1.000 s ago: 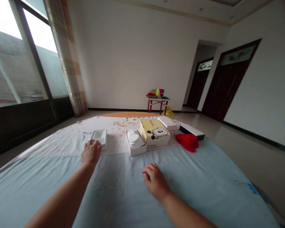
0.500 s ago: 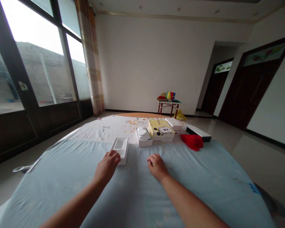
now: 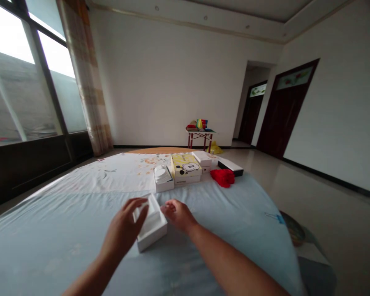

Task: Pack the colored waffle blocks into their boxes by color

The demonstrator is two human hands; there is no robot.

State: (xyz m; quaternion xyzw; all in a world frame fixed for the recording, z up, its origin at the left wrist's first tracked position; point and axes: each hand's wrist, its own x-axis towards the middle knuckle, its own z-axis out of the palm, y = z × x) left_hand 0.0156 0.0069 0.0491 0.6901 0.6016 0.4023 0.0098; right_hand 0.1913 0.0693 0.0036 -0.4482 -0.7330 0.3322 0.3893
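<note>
Head view, left hand: the left hand (image 3: 123,230) cups the near-left side of the open white box (image 3: 151,224), fingers (image 3: 138,204) curled over its rim, grasping it
Head view, right hand: the right hand (image 3: 177,213) lies just beside the box's right edge, fingers loosely curled and holding nothing (whether the tips touch the cardboard I cannot tell)
Head view, box position: the open white box rests on the pale blue bed sheet (image 3: 222,230), close in front of the person, turned at a slant, its hollow side up
Head view, change: a second ago the same box lay farther out on the sheet, near the row of other boxes, with the left hand only at its near edge; it now sits well nearer the body and rotated, and the right hand has closed in beside it
Head view, meaning: judged from this, the box has been dragged into easy reach of both hands
Head view, farther back: a second white box (image 3: 164,179), a yellow cartoon box (image 3: 186,170), a red cloth (image 3: 222,177) and a black-and-white box (image 3: 231,166) stand well apart from the hands
</note>
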